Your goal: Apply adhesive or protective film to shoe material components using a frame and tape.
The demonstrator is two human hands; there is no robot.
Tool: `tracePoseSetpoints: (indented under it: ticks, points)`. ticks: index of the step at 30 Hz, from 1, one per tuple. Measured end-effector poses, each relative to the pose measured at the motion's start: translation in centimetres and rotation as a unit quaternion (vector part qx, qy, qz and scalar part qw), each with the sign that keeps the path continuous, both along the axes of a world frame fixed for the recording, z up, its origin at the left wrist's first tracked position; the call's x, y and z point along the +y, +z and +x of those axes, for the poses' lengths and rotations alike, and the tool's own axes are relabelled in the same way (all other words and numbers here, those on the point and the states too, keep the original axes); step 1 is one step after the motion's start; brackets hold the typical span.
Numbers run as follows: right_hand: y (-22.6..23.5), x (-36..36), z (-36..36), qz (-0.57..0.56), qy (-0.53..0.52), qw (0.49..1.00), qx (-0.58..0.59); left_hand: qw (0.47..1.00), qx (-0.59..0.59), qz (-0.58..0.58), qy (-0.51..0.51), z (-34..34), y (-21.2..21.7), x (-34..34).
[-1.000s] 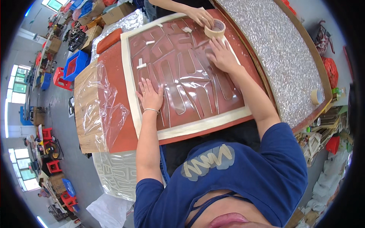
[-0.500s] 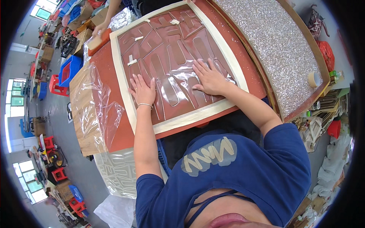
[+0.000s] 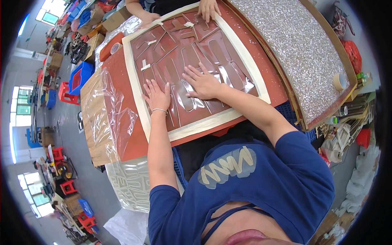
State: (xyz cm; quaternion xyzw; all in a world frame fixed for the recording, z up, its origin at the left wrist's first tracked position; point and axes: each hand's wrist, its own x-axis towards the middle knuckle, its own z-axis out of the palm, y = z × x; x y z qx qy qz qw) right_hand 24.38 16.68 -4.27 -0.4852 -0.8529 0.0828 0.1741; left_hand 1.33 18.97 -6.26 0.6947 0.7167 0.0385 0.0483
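A clear plastic sheet with cut-out shapes [image 3: 177, 61], edged by a broad cream border [image 3: 138, 102], lies on a red-brown board [image 3: 112, 77]. Flat on its near left part rests my left hand [image 3: 157, 96], fingers spread and a bracelet at the wrist. My right hand [image 3: 204, 83] presses on the sheet's middle, palm down, with its fingers apart. Neither holds anything. Across from me, another person's hands touch the far border: one hand [image 3: 149, 18] at the far left corner, the other hand [image 3: 209, 9] farther right. Small white tape pieces [image 3: 145, 64] stick to the sheet.
To the right stands a tray of silvery glitter [image 3: 286, 45] with a tape roll [image 3: 339, 81] on it. Loose clear film [image 3: 110, 110] covers the left table edge. An orange block [image 3: 110, 45] lies at the far left, near blue crates [image 3: 81, 77] and a red stool [image 3: 68, 93].
My right hand has slid left across the sheet; my left hand stays in about the same place. The other person's hand has left the orange block and come to the sheet's far corner.
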Motion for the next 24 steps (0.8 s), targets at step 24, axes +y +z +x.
tracePoseSetpoints:
  ticks: [24]
  points:
    - [-0.9, -13.4, 13.7, -0.022, -0.211, 0.971, -0.114, 0.845, -0.496, 0.194, 0.044, -3.6, -3.2, -0.9]
